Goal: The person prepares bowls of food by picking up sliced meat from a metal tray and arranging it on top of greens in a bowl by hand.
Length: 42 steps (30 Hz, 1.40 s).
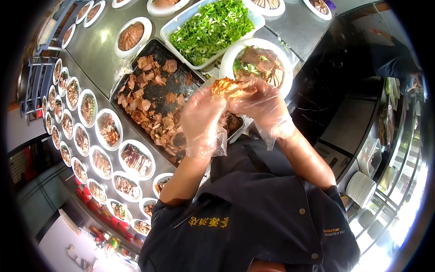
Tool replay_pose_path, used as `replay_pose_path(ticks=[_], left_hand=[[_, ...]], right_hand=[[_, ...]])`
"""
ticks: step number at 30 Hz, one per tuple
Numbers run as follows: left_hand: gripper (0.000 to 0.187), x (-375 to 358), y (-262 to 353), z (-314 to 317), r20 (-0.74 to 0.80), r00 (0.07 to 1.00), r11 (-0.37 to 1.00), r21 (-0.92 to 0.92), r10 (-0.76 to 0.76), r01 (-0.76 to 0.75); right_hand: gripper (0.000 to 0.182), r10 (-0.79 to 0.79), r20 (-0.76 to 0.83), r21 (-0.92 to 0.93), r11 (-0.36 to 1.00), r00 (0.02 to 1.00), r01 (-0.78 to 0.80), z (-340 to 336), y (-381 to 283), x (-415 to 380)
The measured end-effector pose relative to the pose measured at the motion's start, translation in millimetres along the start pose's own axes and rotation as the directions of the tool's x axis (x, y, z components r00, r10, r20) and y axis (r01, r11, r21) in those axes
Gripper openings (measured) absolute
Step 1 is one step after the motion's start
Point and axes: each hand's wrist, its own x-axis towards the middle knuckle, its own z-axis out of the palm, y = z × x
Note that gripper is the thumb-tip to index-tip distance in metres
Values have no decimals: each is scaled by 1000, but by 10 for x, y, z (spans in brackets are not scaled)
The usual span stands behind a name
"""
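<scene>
My left hand (204, 119) and my right hand (266, 105) both wear clear plastic gloves. Between them, their fingers pinch a golden-brown piece of sliced meat (232, 88). Just beyond, a white bowl (224, 64) holds meat slices (265, 59) with some greens at one side. Under and left of my left hand lies a black tray (167, 96) of loose brown meat pieces (147, 117), partly covered by that hand. A plastic tub (166, 34) full of chopped green onions (210, 29) stands behind the tray.
Many filled white plates (122, 157) crowd the left side. More plates of meat (131, 37) stand at the back of the steel table (93, 50). Stacked white plates (360, 189) sit on a shelf at right. Another person's arm (383, 34) shows at upper right.
</scene>
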Motion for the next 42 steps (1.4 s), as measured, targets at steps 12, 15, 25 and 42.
replay_pose_path(ticks=[12,15,25,42], left_hand=[[75,459,-504,-142,440,858,881,-254,-263,400],[71,744,-518,-70,555,821,988,139,-135,69],[20,1562,-641,141,618,737,467,584,275,-664],[49,1417,-778,-4,707,476,222,427,523,-877]], right_hand=[[41,-321,120,-496,801,940,337,-476,371,24],[22,-272,238,-599,714,932,362,-552,183,188],[9,-493,-20,-960,251,870,120,-558,183,1057],[12,-527,41,-955,230,849,189,-546,274,1026]])
